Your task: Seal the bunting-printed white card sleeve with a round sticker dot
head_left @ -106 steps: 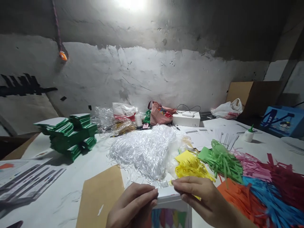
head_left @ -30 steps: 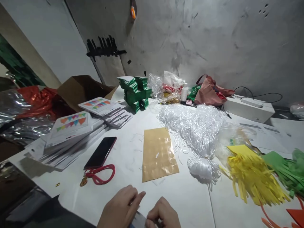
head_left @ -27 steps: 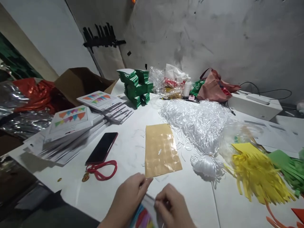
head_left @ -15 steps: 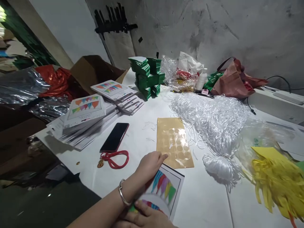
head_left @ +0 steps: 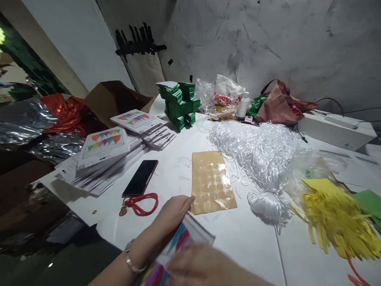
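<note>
My left hand (head_left: 176, 209), with a silver bangle on its wrist, is closed on the far left edge of a printed sheet or thin packet (head_left: 198, 228) with colourful bunting flags on it. The packet is tilted and bent, and its lower part runs out of the frame. My right hand (head_left: 205, 264) lies over its near part, smeared by motion, so its grip does not show. Just beyond my left fingertips lies a tan sheet of round clear stickers (head_left: 212, 182). To the left are a dark phone (head_left: 139, 178) and its red cord strap (head_left: 143, 204).
Stacks of similar bunting-printed packets (head_left: 104, 149) stand at the left, with green bundles (head_left: 178, 105) piled behind. A heap of white string (head_left: 256, 147) spreads at the right, near yellow fringed strips (head_left: 336, 218). A white box (head_left: 336, 129) stands against the back wall.
The packet has gone from lying nearly flat to tilted and bent. My right hand has moved rightward across it and is now blurred. The camera view has shifted slightly.
</note>
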`<state>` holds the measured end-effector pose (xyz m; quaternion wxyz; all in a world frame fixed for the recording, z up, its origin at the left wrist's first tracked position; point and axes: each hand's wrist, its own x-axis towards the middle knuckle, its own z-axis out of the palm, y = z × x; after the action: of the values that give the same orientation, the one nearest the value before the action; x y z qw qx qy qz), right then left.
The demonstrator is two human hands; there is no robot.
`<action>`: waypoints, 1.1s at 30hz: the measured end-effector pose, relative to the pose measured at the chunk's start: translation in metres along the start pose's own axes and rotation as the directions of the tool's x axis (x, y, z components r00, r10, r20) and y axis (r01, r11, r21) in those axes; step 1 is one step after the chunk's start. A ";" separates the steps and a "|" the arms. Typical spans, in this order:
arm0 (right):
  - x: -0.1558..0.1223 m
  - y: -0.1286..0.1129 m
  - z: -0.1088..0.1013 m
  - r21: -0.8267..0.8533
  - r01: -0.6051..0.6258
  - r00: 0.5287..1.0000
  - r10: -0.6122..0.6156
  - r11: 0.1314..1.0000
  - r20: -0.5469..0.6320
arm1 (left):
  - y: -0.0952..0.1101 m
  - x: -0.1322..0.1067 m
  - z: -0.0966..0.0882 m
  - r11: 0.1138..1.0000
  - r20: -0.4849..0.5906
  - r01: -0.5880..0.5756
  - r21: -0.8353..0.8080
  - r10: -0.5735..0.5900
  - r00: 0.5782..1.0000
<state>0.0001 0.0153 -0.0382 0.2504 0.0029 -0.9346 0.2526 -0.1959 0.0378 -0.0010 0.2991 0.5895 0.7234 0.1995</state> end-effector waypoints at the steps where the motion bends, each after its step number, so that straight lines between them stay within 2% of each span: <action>1: -0.008 0.009 -0.020 -0.006 -0.132 0.989 0.132 0.991 -0.060 | -0.005 -0.004 -0.005 0.999 0.015 0.009 -0.042 -0.008 1.000; 3: -0.023 0.032 -0.052 -0.213 -0.414 0.905 0.375 0.885 -0.199 | -0.015 -0.009 -0.012 0.990 0.051 0.047 -0.132 -0.041 0.998; 5: -0.034 0.057 -0.067 -0.290 -0.465 0.883 0.415 0.836 -0.220 | -0.020 -0.011 -0.012 0.971 0.075 0.100 -0.216 -0.085 0.994; 7: -0.039 0.076 -0.066 -0.335 -0.446 0.894 0.399 0.830 -0.201 | -0.018 -0.011 -0.008 0.944 0.081 0.148 -0.295 -0.130 0.988; 10: -0.042 0.089 -0.054 -0.375 -0.416 0.909 0.366 0.829 -0.200 | -0.006 -0.009 0.001 0.881 0.103 0.202 -0.428 -0.175 0.979; 14: -0.050 0.089 -0.049 -0.396 -0.408 0.911 0.343 0.823 -0.226 | 0.007 -0.004 0.008 0.763 0.160 0.283 -0.581 -0.234 0.959; 19: -0.056 0.082 -0.057 -0.400 -0.438 0.898 0.375 0.805 -0.229 | 0.004 0.007 0.004 0.665 0.248 0.378 -0.644 -0.287 0.925; 23: -0.045 0.075 -0.057 -0.426 -0.437 0.899 0.398 0.792 -0.182 | -0.001 0.015 0.005 0.618 0.327 0.433 -0.656 -0.284 0.901; 28: -0.034 0.082 -0.046 -0.475 -0.287 0.956 0.282 0.832 -0.083 | 0.004 0.014 0.011 0.555 0.403 0.453 -0.698 -0.218 0.889; 30: -0.034 0.086 -0.042 -0.467 -0.262 0.964 0.252 0.845 -0.086 | 0.008 0.011 0.012 0.538 0.416 0.451 -0.712 -0.193 0.888; 33: -0.034 0.088 -0.040 -0.405 -0.307 0.952 0.269 0.861 -0.148 | 0.015 0.009 0.017 0.527 0.454 0.467 -0.710 -0.165 0.876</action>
<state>0.0372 0.1074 -0.0657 0.2443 -0.2020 -0.9452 0.0782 -0.1749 0.0488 -0.0056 0.6802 0.2709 0.5887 0.3426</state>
